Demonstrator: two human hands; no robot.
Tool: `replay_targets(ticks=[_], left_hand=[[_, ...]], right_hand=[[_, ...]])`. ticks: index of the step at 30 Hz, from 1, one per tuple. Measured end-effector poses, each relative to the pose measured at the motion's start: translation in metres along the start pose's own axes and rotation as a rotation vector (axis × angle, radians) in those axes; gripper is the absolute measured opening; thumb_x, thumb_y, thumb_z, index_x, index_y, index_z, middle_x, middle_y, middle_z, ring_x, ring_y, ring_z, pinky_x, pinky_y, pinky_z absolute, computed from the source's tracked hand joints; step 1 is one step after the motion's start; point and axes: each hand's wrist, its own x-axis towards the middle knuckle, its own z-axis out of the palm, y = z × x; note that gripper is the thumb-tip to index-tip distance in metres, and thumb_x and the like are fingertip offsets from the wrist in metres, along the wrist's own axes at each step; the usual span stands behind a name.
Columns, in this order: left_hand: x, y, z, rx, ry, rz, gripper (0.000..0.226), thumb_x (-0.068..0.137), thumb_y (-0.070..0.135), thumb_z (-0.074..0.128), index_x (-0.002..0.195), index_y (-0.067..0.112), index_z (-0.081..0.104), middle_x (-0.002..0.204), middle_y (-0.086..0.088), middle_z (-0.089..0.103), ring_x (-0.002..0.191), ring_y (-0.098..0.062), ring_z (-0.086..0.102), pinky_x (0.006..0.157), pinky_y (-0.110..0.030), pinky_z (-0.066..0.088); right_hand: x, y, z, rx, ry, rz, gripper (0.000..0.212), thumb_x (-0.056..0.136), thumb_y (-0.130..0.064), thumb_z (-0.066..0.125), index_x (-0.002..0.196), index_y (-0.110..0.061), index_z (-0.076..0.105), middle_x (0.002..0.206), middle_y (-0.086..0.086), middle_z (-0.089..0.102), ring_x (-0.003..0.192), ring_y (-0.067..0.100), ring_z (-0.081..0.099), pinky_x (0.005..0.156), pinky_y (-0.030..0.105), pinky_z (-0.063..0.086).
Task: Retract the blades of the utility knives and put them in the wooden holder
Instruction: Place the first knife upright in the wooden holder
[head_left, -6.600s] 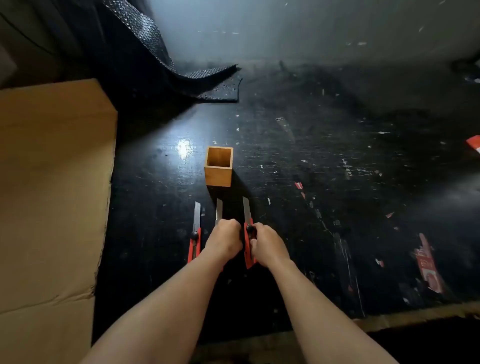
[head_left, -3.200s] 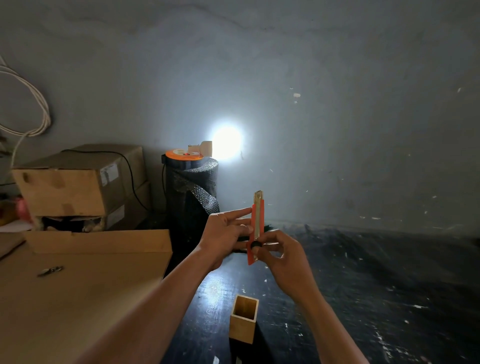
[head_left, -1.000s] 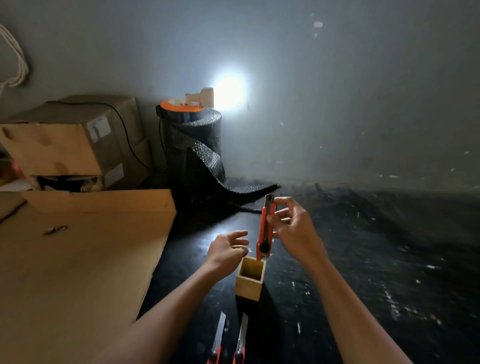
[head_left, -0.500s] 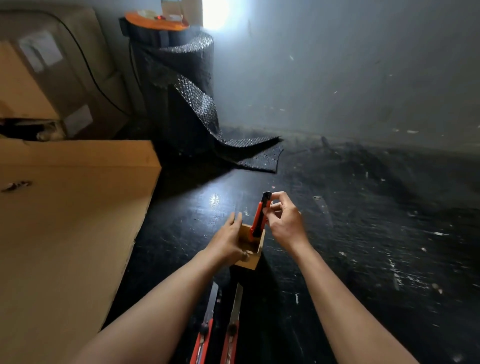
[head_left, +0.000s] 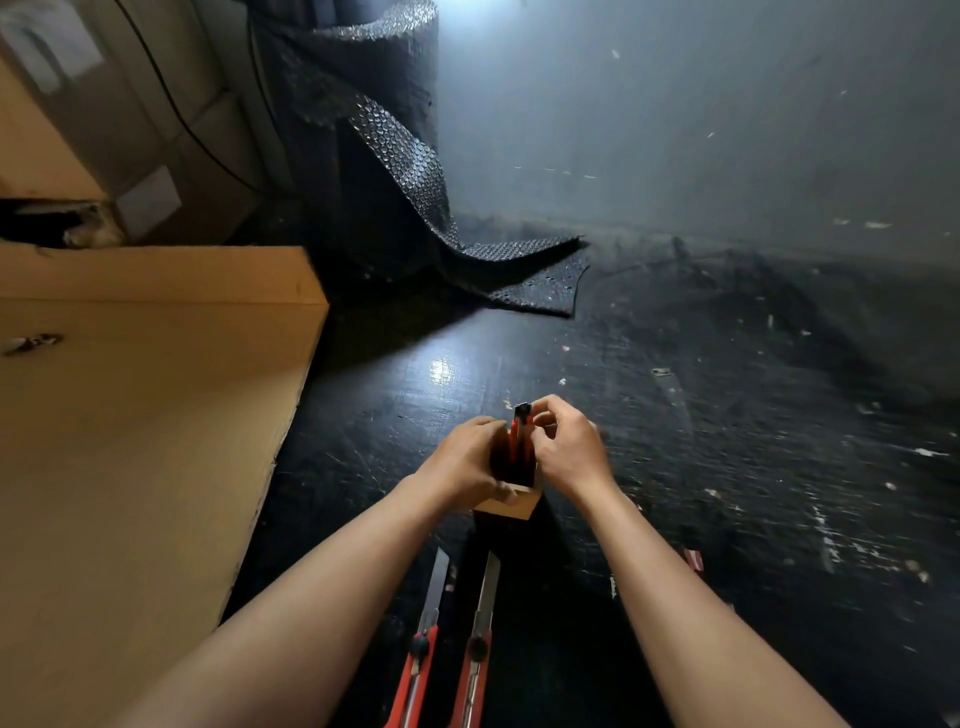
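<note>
A small square wooden holder (head_left: 511, 503) stands on the black table. My left hand (head_left: 462, 462) grips its left side. A red utility knife (head_left: 519, 441) with its blade retracted stands upright inside the holder, its black end sticking out the top. My right hand (head_left: 566, 447) pinches the top of this knife with its fingertips. Two more red utility knives lie flat on the table nearer to me, one on the left (head_left: 423, 639) and one on the right (head_left: 478, 644), both with long blades extended and pointing toward the holder.
A large flat cardboard sheet (head_left: 135, 441) covers the table's left part. A roll of dark bubble wrap (head_left: 374, 130) stands at the back, its loose end lying on the table. Cardboard boxes (head_left: 104, 119) sit at the far left. A grey wall (head_left: 701, 104) closes the back.
The knife has gone down from above the holder into it, held by my right hand. My left hand has closed on the holder's side. The view has tilted down.
</note>
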Motion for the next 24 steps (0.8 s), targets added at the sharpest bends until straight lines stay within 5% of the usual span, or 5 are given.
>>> replay_targets(ticks=[8, 20, 24], left_hand=[[-0.004, 0.000, 0.004, -0.016, 0.039, -0.014, 0.067, 0.054, 0.028, 0.096, 0.111, 0.016, 0.062, 0.112, 0.002, 0.066, 0.104, -0.022, 0.065, 0.092, -0.041, 0.055], [-0.041, 0.005, -0.002, -0.069, 0.154, -0.067, 0.079, 0.070, 0.026, 0.093, 0.134, 0.003, 0.053, 0.137, -0.011, 0.062, 0.127, -0.029, 0.058, 0.102, -0.031, 0.042], [-0.077, 0.008, 0.005, -0.014, 0.267, -0.047, 0.078, 0.080, 0.022, 0.086, 0.147, 0.009, 0.049, 0.148, -0.010, 0.058, 0.137, -0.027, 0.054, 0.114, -0.039, 0.042]], right_hand=[[0.001, 0.004, 0.001, -0.035, 0.008, -0.002, 0.017, 0.090, -0.006, 0.060, 0.101, -0.015, 0.069, 0.097, 0.005, 0.074, 0.089, 0.021, 0.065, 0.077, 0.031, 0.051], [-0.025, -0.004, -0.032, -0.060, 0.060, -0.009, 0.043, 0.089, -0.013, 0.071, 0.129, -0.012, 0.057, 0.111, 0.009, 0.068, 0.101, 0.024, 0.064, 0.087, 0.038, 0.056], [-0.058, -0.007, -0.041, -0.092, 0.042, 0.002, 0.040, 0.090, -0.020, 0.071, 0.127, -0.015, 0.056, 0.108, 0.006, 0.067, 0.099, 0.022, 0.065, 0.086, 0.041, 0.057]])
